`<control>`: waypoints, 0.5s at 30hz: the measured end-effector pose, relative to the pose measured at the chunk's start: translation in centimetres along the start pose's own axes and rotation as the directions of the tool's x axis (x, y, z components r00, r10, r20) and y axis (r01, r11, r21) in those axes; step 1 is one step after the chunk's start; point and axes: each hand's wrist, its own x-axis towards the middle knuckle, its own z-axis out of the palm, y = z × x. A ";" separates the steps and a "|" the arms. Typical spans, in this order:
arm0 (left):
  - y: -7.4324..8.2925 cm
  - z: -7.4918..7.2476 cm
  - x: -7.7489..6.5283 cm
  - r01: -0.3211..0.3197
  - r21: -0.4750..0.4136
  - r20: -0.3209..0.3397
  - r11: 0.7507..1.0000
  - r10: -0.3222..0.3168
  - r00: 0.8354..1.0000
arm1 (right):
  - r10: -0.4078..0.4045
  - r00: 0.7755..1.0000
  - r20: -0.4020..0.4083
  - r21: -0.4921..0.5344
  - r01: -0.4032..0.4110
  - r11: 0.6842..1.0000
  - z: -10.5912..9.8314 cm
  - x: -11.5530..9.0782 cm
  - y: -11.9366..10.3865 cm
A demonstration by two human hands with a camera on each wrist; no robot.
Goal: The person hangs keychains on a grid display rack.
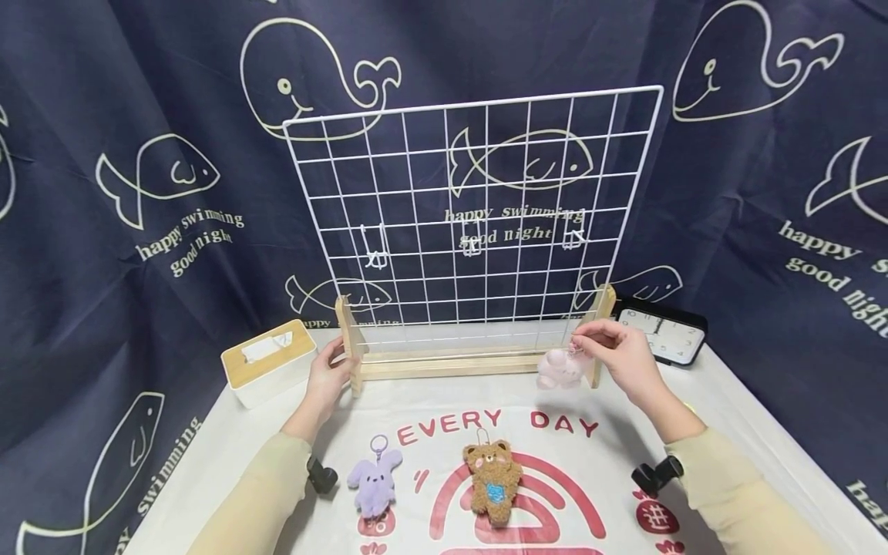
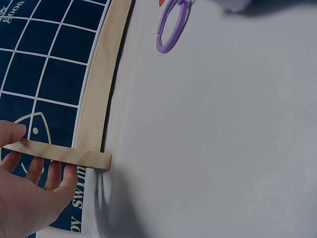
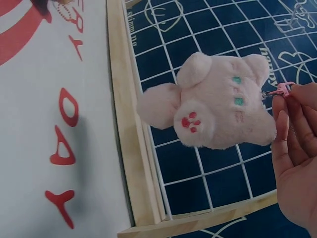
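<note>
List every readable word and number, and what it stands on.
"EVERY DAY": on the white table cover.
"happy swimming good night": repeated on the dark blue curtain.
"10", "11", "1", "2", "3", "4": on the clock; its other numerals are too unclear to read.
The blue patch on the brown bear: any marking is too small to read.

The white table (image 1: 416, 395) before me bears red shapes and the words EVERY DAY. Near me on it lie a purple plush (image 1: 375, 489) and a brown bear (image 1: 495, 466); farther back stand a wood-footed wire rack (image 1: 451, 367), a tissue box (image 1: 274, 368) and a clock (image 1: 669, 337).
</note>
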 end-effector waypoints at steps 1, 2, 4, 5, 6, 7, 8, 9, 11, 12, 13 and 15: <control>0.0 0.0 0.0 0.001 0.003 0.000 1.000 -0.001 1.000 | -0.007 1.000 -0.005 0.001 0.007 1.000 0.0 0.1 -0.1; 0.1 0.0 -0.1 0.003 0.005 0.000 1.000 -0.003 1.000 | -0.013 1.000 -0.009 0.003 0.013 1.000 0.0 0.2 -0.2; 0.1 0.0 -0.1 0.008 0.007 0.000 1.000 -0.008 1.000 | -0.025 1.000 -0.016 0.005 0.025 1.000 -0.1 0.5 -0.5; 0.1 0.0 -0.1 0.011 0.006 0.000 1.000 -0.011 1.000 | -0.034 0.999 -0.018 0.006 0.034 0.999 -0.1 0.6 -0.6; 0.1 0.0 -0.1 0.012 0.003 0.000 1.000 -0.012 1.000 | -0.041 0.999 -0.023 0.002 0.041 0.999 -0.2 0.7 -0.6; 0.1 0.0 -0.1 0.011 0.000 0.003 1.000 -0.011 1.000 | -0.046 0.999 -0.028 0.001 0.046 0.999 -0.2 0.8 -0.8; 0.1 -0.1 -0.1 0.011 -0.006 0.007 1.000 -0.011 1.000 | -0.051 0.998 -0.031 0.002 0.051 0.999 -0.3 1.0 -0.9; 0.2 -0.1 -0.1 0.012 -0.011 0.012 1.000 -0.011 1.000 | -0.056 0.998 -0.036 0.005 0.056 0.998 -0.3 1.1 -1.0; 0.6 0.0 -0.3 0.020 -0.016 0.018 1.000 -0.020 1.000 | -0.067 0.997 -0.048 0.013 0.068 0.998 -0.4 1.5 -1.2; 1.1 0.0 -0.6 0.021 -0.017 0.023 1.000 -0.020 1.000 | -0.072 0.996 -0.059 0.015 0.073 0.997 -0.5 1.6 -1.3; 1.1 0.0 -0.6 0.017 -0.018 0.024 1.000 -0.016 1.000 | -0.076 0.995 -0.067 0.021 0.077 0.997 -0.5 1.8 -1.5; 1.6 0.1 -0.8 0.024 -0.018 0.027 1.000 -0.024 0.999 | -0.086 0.993 -0.086 0.040 0.090 0.995 -0.6 2.1 -1.8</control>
